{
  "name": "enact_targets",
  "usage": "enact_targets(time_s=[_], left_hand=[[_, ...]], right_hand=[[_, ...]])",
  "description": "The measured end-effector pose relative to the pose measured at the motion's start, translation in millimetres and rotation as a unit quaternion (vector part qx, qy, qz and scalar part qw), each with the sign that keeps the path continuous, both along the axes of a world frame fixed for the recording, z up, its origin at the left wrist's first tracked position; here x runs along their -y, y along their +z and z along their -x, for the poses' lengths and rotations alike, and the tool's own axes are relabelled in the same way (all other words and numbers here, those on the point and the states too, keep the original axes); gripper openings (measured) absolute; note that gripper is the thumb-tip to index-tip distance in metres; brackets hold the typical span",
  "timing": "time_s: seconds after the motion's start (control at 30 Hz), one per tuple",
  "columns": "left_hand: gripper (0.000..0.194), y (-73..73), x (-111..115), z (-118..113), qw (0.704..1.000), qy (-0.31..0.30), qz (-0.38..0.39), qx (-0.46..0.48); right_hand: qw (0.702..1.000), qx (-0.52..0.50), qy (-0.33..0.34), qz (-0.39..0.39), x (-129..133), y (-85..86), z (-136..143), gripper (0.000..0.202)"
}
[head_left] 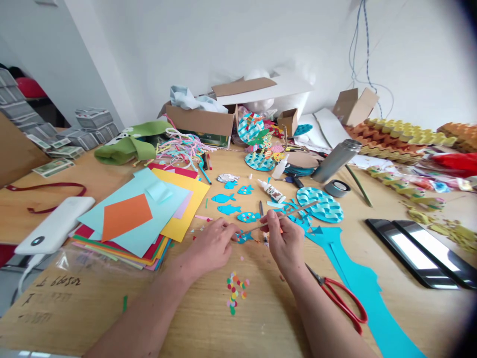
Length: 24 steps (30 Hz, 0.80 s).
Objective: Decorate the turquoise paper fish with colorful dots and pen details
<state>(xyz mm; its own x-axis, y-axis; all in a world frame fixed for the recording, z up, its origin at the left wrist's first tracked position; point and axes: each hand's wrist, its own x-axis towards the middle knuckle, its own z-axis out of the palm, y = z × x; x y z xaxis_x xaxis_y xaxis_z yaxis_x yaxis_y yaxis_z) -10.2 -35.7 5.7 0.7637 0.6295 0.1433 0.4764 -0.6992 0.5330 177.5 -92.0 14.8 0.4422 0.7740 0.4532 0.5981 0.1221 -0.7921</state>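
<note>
My right hand point(285, 241) pinches a thin wooden stick point(302, 207), whose lower tip reaches a small blue paper fish point(246, 237) with coloured scraps on it. The fingers of my left hand point(214, 243) are curled together and press on the left end of that fish. Beyond it lie a dotted blue fish point(248, 217) and several plain ones, among them one blue fish point(228, 209). A scatter of coloured paper dots point(234, 291) lies between my forearms. A white glue bottle point(273, 191) rests on its side past my right hand.
Red-handled scissors point(345, 303) and a cut blue sheet point(367, 283) lie beside my right forearm. Coloured paper point(93, 219) is stacked at left, near a white power bank point(55, 223). A grey thermos point(337, 159) and a wavy blue disc point(322, 205) stand farther right, beyond black-framed panels point(406, 253).
</note>
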Motion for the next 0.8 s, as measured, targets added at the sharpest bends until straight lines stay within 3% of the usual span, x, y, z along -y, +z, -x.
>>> enact_targets(time_s=[0.2,0.27,0.37,0.47,0.53,0.63,0.8], left_hand=[[0.045,-5.1,-2.6,-0.4,0.999,0.004,0.003,0.047],[0.046,-5.0,-3.8,-1.1,0.998,0.009,-0.001,0.063],[0.042,-2.6,-4.3,-3.1,0.997,0.016,-0.020,0.068],[0.031,-0.7,-3.3,-5.7,0.997,0.025,-0.060,0.036],[0.018,-0.8,-2.2,-7.5,0.996,0.035,-0.083,0.001],[0.006,-2.2,-0.8,-9.8,0.993,0.045,-0.102,-0.046],[0.003,-4.1,-0.1,-12.2,0.991,0.045,-0.108,-0.069]], right_hand=[[0.991,-0.114,-0.057,-0.027,0.1,18.0,-9.3,0.054],[0.984,-0.174,-0.029,0.022,-1.3,21.6,-14.7,0.053],[0.962,-0.202,0.032,0.178,-4.9,21.8,-18.4,0.047],[0.942,-0.107,0.053,0.313,-9.1,18.1,-14.0,0.033],[0.931,0.005,0.053,0.361,-11.5,15.3,-8.5,0.027],[0.916,0.121,0.051,0.380,-13.3,12.1,-1.0,0.026],[0.904,0.148,0.053,0.397,-12.8,9.8,4.3,0.025]])
